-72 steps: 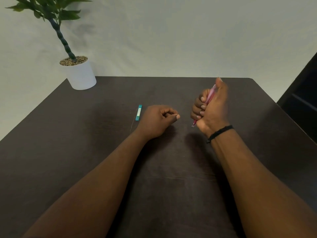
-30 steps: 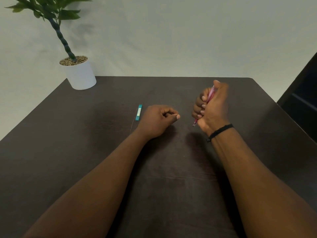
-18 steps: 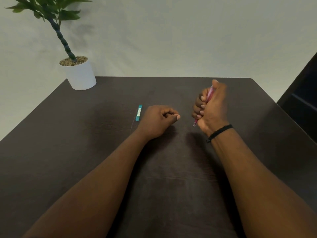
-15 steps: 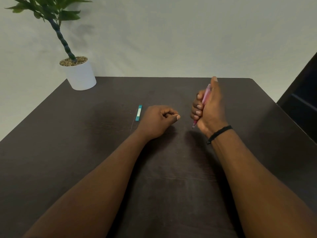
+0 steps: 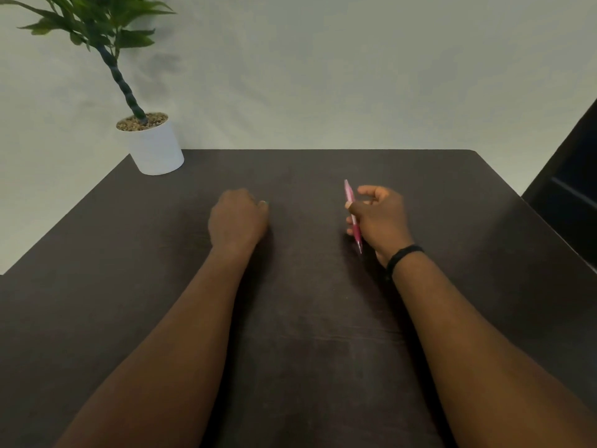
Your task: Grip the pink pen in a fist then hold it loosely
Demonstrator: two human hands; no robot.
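Note:
My right hand (image 5: 381, 221) holds a pink pen (image 5: 349, 197) just above the dark table (image 5: 129, 286). The thumb pinches the pen against the fingers, and its tip points down towards me. A black band sits on that wrist. My left hand (image 5: 237, 218) lies knuckles up on the table, left of centre. Its fingers curl down over a small teal stick (image 5: 263, 203). Only a pale greenish end of the stick shows at the hand's right edge; the rest is hidden.
A white pot with a green plant (image 5: 155, 147) stands at the table's far left corner. A dark piece of furniture (image 5: 571, 189) stands beyond the table's right edge. A pale wall rises behind the table.
My left hand has slid left and forward onto the teal stick, covering it. My right hand has loosened its fist grip, and the pen now sits between thumb and fingers.

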